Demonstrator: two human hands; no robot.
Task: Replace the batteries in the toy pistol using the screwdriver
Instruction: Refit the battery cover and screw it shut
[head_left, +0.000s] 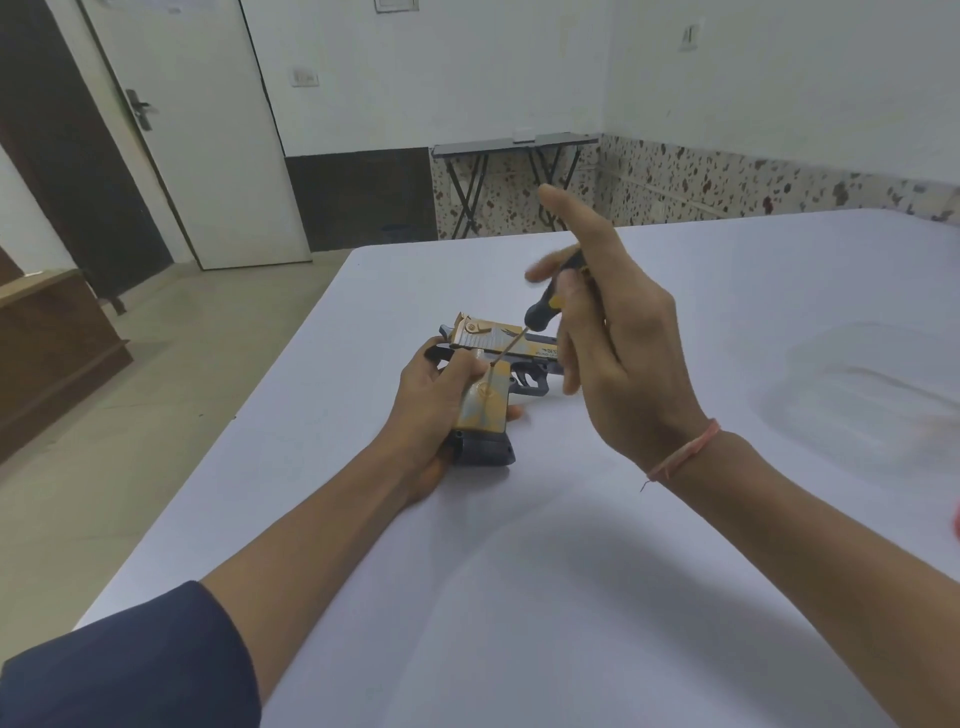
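The toy pistol (485, 400), gold, grey and black, lies on its side on the white table (571, 571), barrel pointing right. My left hand (431, 410) grips its handle from the left, thumb on top of the grip. My right hand (608, 338) hovers above and to the right, pinching the black-and-yellow handle of the screwdriver (540, 312) between thumb and fingers, with the index finger raised and blurred. The thin shaft slants down-left, and its tip sits on the upper part of the pistol's grip, beside my left thumb.
The table's left edge runs diagonally from near the pistol toward me, with tiled floor beyond it. A folding side table (514, 171) stands by the far wall. A wooden cabinet (52, 353) is at the left, near a white door (197, 130).
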